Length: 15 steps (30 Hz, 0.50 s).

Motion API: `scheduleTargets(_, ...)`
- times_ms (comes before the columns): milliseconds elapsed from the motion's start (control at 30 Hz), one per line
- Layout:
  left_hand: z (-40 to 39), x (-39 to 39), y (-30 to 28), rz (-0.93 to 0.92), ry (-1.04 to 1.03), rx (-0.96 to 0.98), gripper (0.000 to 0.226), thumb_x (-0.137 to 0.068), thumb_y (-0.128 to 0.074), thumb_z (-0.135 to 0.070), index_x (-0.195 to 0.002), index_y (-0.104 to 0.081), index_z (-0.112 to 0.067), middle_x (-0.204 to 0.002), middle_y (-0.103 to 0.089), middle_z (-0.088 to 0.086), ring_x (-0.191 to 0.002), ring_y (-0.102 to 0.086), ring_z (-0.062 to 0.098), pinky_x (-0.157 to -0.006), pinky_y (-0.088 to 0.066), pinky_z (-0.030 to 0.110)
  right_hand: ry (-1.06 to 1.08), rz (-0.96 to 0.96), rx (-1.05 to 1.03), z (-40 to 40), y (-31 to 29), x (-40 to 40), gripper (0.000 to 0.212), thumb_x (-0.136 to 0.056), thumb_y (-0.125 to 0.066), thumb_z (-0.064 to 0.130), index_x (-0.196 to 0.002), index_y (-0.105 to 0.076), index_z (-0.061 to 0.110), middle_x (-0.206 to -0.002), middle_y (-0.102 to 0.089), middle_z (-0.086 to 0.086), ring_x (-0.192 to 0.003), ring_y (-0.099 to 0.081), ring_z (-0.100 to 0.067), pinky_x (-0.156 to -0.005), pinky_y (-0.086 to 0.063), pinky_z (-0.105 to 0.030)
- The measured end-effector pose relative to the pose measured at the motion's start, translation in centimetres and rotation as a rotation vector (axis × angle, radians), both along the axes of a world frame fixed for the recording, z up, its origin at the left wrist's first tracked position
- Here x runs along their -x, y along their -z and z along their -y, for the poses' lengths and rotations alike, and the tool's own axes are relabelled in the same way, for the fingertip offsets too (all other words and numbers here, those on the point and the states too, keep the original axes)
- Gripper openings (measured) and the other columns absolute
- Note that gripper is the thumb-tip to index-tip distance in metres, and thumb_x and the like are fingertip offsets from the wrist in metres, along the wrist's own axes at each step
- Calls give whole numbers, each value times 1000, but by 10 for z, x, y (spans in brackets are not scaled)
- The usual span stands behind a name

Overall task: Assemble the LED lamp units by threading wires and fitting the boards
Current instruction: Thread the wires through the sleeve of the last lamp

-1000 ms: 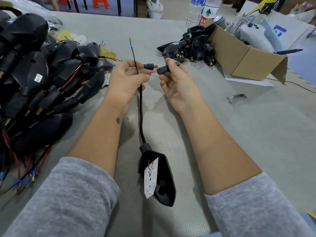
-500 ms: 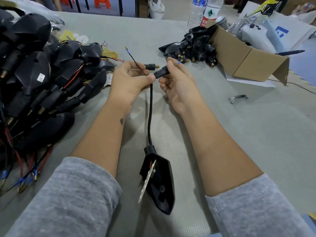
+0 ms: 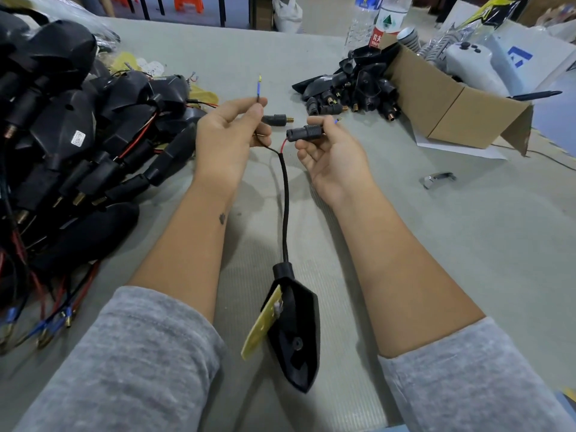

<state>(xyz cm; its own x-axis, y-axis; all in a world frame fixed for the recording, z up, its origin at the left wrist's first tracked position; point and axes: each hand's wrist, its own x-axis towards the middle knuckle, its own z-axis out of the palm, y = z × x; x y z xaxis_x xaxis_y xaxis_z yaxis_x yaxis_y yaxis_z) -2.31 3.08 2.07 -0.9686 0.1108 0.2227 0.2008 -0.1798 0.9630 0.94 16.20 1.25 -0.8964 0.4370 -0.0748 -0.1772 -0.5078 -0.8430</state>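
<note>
The left hand (image 3: pixel 229 132) is pinching a thin black wire (image 3: pixel 258 98) between thumb and finger, so its grip is narrow and holding that wire. The wire's blue and gold tip is sticking up above the fingers. The right hand (image 3: pixel 333 151) is pinching a small black stem piece (image 3: pixel 304 133), so its grip is holding that part. A red wire (image 3: pixel 283 146) is going into the left end of the stem piece, and a tiny blue tip is poking out past the right fingers.

Both wires are coming out of 1 thick black cable (image 3: pixel 284 201). The cable is hanging down between the 2 hands and running toward the person. At its low end, the black lamp shell (image 3: pixel 299 332) is lying on the desk (image 3: pixel 467 244), between the 2 forearms and well below the hands. A yellow LED board (image 3: pixel 261 325) is leaning out of the shell on its left side.

Another small black stem (image 3: pixel 276 119) is lying on the desk just behind the hands. A big heap of black lamp units (image 3: pixel 68 135) is sitting on the left. A smaller pile of black parts (image 3: pixel 352 92) is sitting beside a cardboard box (image 3: pixel 452 110) on the right.
</note>
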Motion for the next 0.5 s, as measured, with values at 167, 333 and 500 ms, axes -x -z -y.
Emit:
scheduleTargets(167, -3, 3, 6, -83, -13, 193, 11, -94, -59, -13, -98, -68, -16, -53, -61, -10, -64, -53, 7, -69, -43, 15, 41, 6, 83, -2, 0, 1, 34, -107, -33, 19, -86, -57, 8, -70, -60, -8, -46, -57, -11, -51, -50, -20)
scheduleTargets(333, -3, 0, 8, -189, -1, 301, 7, -94, -59, -17, -95, -64, -21, -60, -62, -1, -54, -55, -3, -59, -40, 12, 50, -4, 129, -4, 0, -1, 35, -107, -32, 20, -87, -57, 8, -70, -59, -8, -48, -56, -12, -51, -51, -20)
scheduleTargets(500, -6, 2, 14, -261, 45, 434, 14, -93, -58, -18, -83, -66, -25, -67, -54, -3, -65, -47, 10, -64, -37, 25, 39, -24, 125, -2, 0, -2, 34, -107, -31, 20, -87, -57, 9, -71, -60, -9, -49, -55, -12, -52, -51, -20)
